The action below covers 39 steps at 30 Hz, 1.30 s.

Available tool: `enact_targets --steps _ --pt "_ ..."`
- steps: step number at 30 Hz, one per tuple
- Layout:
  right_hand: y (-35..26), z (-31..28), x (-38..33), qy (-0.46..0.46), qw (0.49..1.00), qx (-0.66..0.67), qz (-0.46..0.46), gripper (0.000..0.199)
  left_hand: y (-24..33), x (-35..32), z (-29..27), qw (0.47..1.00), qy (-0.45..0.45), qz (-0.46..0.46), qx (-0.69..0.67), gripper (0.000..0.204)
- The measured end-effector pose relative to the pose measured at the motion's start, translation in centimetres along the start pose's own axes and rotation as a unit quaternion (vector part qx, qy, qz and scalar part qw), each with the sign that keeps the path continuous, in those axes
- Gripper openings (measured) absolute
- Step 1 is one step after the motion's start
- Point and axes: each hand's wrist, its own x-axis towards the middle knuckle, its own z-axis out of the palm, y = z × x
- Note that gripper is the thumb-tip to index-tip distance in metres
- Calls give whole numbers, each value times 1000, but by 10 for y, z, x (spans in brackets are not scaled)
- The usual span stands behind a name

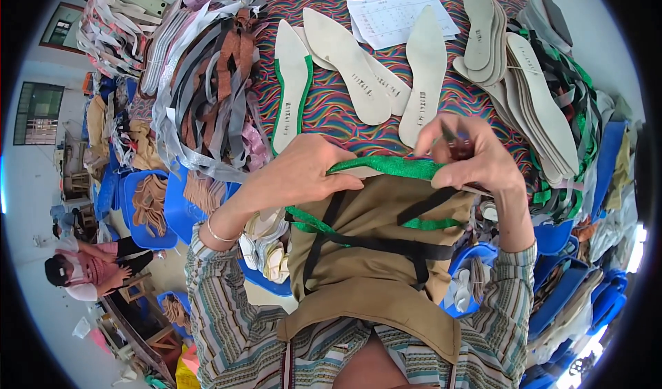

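Over my lap, both hands hold a cream insole (pixel 367 172), seen nearly edge-on, with a glittery green strip (pixel 389 166) along its edge. My left hand (pixel 293 172) pinches its left end between thumb and fingers. At the other end my right hand (pixel 476 156) grips with the thumb on the green strip. A small dark, shiny thing (pixel 458 142) shows among the right hand's curled fingers, too blurred to name. Loose green strip (pixel 310 220) and black straps lie across my brown apron (pixel 372 265). Beyond my hands, a green-edged insole (pixel 293 79) lies on the table.
Plain cream insoles (pixel 348 65) and paper sheets (pixel 403 20) lie on the patterned tablecloth (pixel 331 124). Insole stacks (pixel 545 99) stand right, bundled strips (pixel 207 79) left. Blue bins (pixel 145 210) flank the table. Another person (pixel 89 268) sits far left.
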Motion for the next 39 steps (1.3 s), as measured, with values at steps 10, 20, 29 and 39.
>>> enact_targets --steps 10,20,29,39 --pt "23 -18 -28 151 987 26 -53 23 22 -4 29 987 66 25 -145 31" --pt "75 67 -11 267 933 199 -135 6 41 16 48 832 191 -39 -520 28" --pt "68 76 7 222 944 217 -109 4 29 36 43 753 297 51 -585 31" --pt "63 68 -7 156 982 92 -48 5 9 35 43 673 162 118 -712 38"
